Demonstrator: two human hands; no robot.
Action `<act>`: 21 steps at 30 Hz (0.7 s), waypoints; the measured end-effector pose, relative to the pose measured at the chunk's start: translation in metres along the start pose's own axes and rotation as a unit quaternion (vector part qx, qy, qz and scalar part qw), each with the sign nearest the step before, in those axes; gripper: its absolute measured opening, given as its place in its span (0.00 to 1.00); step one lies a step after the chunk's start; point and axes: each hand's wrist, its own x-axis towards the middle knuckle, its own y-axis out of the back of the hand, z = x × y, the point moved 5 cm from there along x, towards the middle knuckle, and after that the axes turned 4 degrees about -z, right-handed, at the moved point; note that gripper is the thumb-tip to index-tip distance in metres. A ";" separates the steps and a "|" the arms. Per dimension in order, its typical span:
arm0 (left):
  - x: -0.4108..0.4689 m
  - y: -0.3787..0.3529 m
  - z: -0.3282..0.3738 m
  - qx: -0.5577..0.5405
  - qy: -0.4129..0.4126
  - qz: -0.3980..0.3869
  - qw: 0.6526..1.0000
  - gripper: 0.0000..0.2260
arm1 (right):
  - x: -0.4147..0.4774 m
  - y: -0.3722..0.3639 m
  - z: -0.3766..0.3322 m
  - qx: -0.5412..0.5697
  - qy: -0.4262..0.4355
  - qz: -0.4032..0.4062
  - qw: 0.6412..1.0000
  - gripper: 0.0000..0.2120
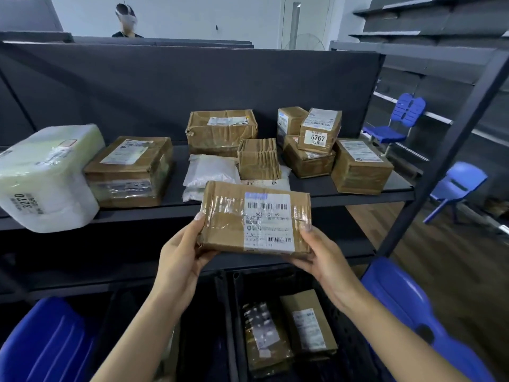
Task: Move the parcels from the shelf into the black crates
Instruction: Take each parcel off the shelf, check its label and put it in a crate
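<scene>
I hold a flat brown taped parcel with a white label in front of the shelf, above the crates. My left hand grips its left edge and my right hand its right edge. On the dark shelf lie several more parcels: a large white wrapped one at the left, a brown box, a bigger box at the back, white bags, and a cluster of small boxes at the right. Below, a black crate holds two brown parcels.
Blue chairs stand close at the lower left and lower right, with two more beyond the shelf's right post. Another person is behind the shelf's back panel. A second crate sits left of the first.
</scene>
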 end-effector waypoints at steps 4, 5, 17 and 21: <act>-0.016 -0.011 -0.011 0.047 -0.024 0.001 0.999 0.11 | -0.002 0.017 -0.002 0.036 0.021 0.014 0.999 0.26; -0.020 -0.014 -0.012 0.060 -0.033 0.001 0.998 0.15 | -0.002 0.024 -0.003 0.036 0.030 0.012 0.999 0.24; -0.058 -0.051 -0.063 0.099 -0.056 0.075 0.991 0.12 | -0.018 0.070 0.000 -0.187 0.078 0.005 0.979 0.22; -0.064 -0.053 -0.074 0.105 -0.063 0.090 0.988 0.12 | -0.028 0.073 -0.003 -0.282 0.148 0.078 0.945 0.20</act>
